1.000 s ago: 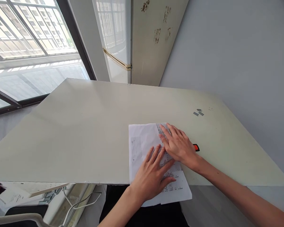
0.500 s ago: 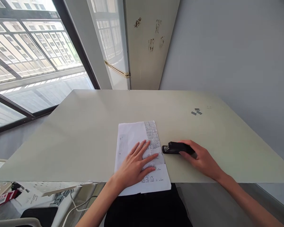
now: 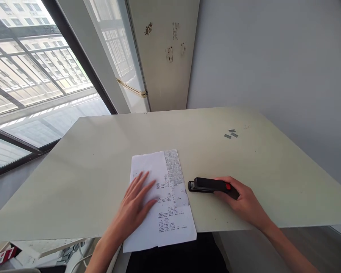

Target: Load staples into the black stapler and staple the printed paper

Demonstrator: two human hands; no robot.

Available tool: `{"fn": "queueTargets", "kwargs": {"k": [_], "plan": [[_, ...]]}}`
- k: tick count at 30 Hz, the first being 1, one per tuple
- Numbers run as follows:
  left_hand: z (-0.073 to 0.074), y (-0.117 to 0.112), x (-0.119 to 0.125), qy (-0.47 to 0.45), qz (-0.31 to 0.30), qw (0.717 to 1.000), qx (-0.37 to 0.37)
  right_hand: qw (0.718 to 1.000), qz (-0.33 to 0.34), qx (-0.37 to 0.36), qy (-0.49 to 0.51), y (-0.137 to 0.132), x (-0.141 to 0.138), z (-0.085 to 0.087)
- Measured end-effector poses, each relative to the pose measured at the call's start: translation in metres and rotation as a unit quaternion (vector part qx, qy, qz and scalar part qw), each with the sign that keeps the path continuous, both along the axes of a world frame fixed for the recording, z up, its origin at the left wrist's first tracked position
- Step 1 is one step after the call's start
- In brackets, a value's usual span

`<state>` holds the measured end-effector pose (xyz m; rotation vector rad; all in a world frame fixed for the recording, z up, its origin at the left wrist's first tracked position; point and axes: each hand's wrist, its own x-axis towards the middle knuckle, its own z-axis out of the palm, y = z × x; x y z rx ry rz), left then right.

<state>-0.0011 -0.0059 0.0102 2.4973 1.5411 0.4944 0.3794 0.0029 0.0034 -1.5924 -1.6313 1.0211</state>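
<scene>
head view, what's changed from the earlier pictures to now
The right hand has let go of the paper, moved right and taken hold of the black stapler. The left hand has shifted left, off most of the print, and the paper has slid somewhat left too. The three small grey strips lie as before on the table.

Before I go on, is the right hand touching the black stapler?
Touching. The head view shows the right hand gripping the stapler around its rear end.
</scene>
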Motion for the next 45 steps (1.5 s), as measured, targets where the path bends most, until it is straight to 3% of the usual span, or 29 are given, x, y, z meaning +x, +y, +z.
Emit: {"fn": "queueTargets", "kwargs": {"k": [5, 14, 21, 45], "plan": [[-0.015, -0.003, -0.034, 0.010, 0.106, 0.994, -0.004, 0.999, 0.020, -0.022, 0.017, 0.000, 0.002, 0.000], [-0.021, 0.011, -0.037, 0.021, 0.169, 0.985, -0.011, 1.000, 0.001, 0.007, -0.013, 0.000, 0.003, -0.016], [-0.020, 0.028, -0.039, 0.005, 0.182, 0.983, 0.004, 1.000, -0.010, 0.008, -0.010, 0.000, 0.003, -0.018], [-0.019, 0.026, -0.037, 0.055, 0.151, 0.986, 0.042, 0.996, -0.061, 0.057, -0.010, 0.000, -0.010, -0.011]]}}
